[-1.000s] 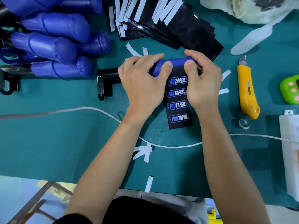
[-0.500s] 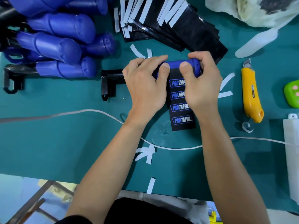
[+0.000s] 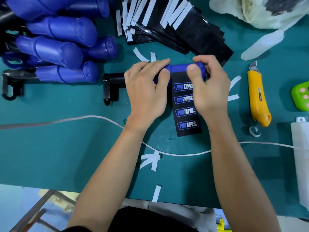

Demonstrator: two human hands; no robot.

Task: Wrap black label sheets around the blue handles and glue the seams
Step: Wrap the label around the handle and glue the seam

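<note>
Left hand [image 3: 147, 91] and right hand [image 3: 210, 87] were both curled round the one blue handle [image 3: 179, 68] lying crosswise on the green table [image 3: 50, 148], fingers over its top and one thumb from each pressed on its near side, where the label sheet [image 3: 186, 111] met it. Nearest me I saw one white strip [image 3: 156, 193] at the table's edge, then a small cluster of crossed strips [image 3: 154, 162] touching a single white cable [image 3: 93, 116] that ran across the table. Past the cable the one label sheet lay flat, print up, and I counted four PRO TAPER logos on it. One black bracket [image 3: 110, 84] stuck out beside the left hand; its join was hidden. To the right sat two loose strips [image 3: 233, 97] and one yellow utility knife [image 3: 257, 96]. Farther off, on the left, I counted at least five handles in a pile of blue handles [image 3: 55, 51]. Beside it lay a fanned stack of black sheets [image 3: 192, 32], too overlapped to count, and one white plastic bag [image 3: 250, 12] beyond.
</note>
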